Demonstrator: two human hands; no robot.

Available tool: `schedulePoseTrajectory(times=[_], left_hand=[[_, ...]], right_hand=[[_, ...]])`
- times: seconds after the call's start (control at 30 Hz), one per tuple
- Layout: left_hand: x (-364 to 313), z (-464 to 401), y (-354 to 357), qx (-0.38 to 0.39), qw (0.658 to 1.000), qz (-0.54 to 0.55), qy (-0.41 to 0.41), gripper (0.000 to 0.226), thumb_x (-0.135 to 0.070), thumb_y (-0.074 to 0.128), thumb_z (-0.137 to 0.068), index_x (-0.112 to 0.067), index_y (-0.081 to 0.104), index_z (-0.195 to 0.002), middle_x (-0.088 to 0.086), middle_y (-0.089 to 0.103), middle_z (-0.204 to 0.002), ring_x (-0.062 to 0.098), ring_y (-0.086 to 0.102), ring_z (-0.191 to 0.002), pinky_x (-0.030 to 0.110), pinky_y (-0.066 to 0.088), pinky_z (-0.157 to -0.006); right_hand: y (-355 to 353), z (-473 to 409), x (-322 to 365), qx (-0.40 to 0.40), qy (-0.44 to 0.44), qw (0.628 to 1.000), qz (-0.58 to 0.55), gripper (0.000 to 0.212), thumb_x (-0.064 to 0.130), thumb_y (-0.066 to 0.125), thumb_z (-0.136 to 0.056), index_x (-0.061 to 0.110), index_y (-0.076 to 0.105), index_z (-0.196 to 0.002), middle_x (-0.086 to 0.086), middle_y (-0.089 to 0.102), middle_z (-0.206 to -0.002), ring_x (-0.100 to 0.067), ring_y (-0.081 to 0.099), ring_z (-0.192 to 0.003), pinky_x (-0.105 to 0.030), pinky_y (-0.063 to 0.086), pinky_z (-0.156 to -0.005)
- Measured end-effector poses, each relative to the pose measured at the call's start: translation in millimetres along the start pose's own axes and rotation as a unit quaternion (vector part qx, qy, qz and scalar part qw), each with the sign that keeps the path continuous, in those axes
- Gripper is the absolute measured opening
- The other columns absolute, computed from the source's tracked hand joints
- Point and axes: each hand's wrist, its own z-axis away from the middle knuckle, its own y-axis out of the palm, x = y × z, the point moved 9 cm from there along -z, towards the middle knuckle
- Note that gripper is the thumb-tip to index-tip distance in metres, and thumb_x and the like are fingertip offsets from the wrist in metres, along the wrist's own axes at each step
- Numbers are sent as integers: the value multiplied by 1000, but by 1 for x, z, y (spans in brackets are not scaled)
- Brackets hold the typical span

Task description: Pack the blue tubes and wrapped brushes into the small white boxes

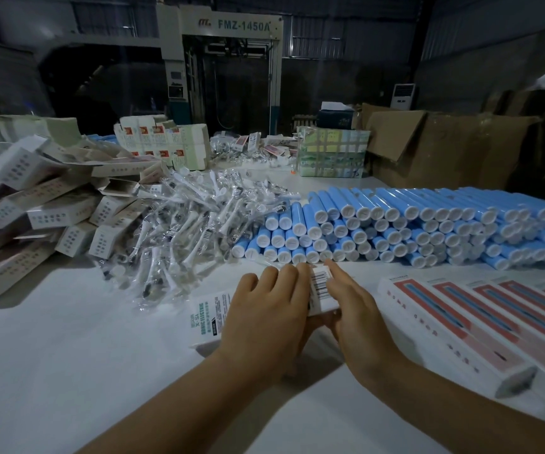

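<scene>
Left of the white box held at table centre lies a loose heap of small white boxes, then the pile of wrapped brushes. Behind the held box, the blue tubes are stacked with caps facing the person. Left hand lies over the held box, fingers curled across its top; right hand grips the barcode side, forefinger extended along it. Right of the held box, packed boxes lie in a row on the table. Contents of the held box cannot be told. Risk, as judged: an end flap left untucked would let a tube slide out; a knock could roll the stack
</scene>
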Motion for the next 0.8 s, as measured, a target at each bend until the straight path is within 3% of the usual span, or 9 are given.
schedulePoseTrajectory(times=[0.13, 0.27, 0.33, 0.47, 0.63, 0.8], left_hand=[[13, -4, -4, -11, 999, 31, -42, 65, -56, 63, -77, -3, 65, -114, 9, 68, -97, 24, 64, -77, 34, 51, -61], [18, -4, -1, 2, 997, 31, -65, 71, -55, 76, -68, -1, 65, -114, 10, 69, -97, 25, 66, -77, 35, 53, -61], [20, -4, 0, 8, 997, 25, -73, 72, -55, 77, -68, -1, 65, -114, 10, 69, -95, 26, 65, -76, 35, 53, -60], [19, -4, 1, 8, 998, 8, -68, 75, -56, 79, -65, 0, 66, -113, 9, 68, -91, 24, 63, -71, 34, 50, -57], [16, -2, -2, -5, 998, -3, -59, 74, -55, 80, -64, 0, 67, -111, 8, 67, -89, 24, 62, -69, 33, 48, -56], [21, -1, -7, -14, 997, 13, -73, 73, -56, 79, -63, -2, 67, -111, 6, 68, -89, 23, 63, -70, 35, 49, -55]], right_hand=[[-1, 0, 9, 4, -47, 997, 59, 46, 21, 44, -100, 32, 38, -144, 12, 58, -124, 0, 61, -102, -14, 52, -75], [-5, 6, 18, -36, -95, 987, 122, 34, 21, 51, -97, 24, 58, -130, 22, 68, -90, 7, 65, -87, -9, 50, -64], [-5, 9, 22, -43, -115, 980, 154, 29, 21, 53, -96, 22, 63, -123, 24, 67, -84, 10, 63, -86, -7, 48, -64], [-1, 13, 33, -43, -171, 957, 230, 34, 19, 54, -95, 17, 60, -128, 16, 67, -98, 10, 62, -89, -3, 46, -68], [5, 18, 41, -24, -218, 932, 288, 37, 18, 52, -96, 11, 57, -131, 2, 65, -120, -8, 60, -112, -12, 48, -89], [0, 12, 40, -22, -188, 954, 234, 37, 18, 54, -95, 14, 57, -132, 4, 64, -124, -3, 59, -113, -23, 48, -98]])
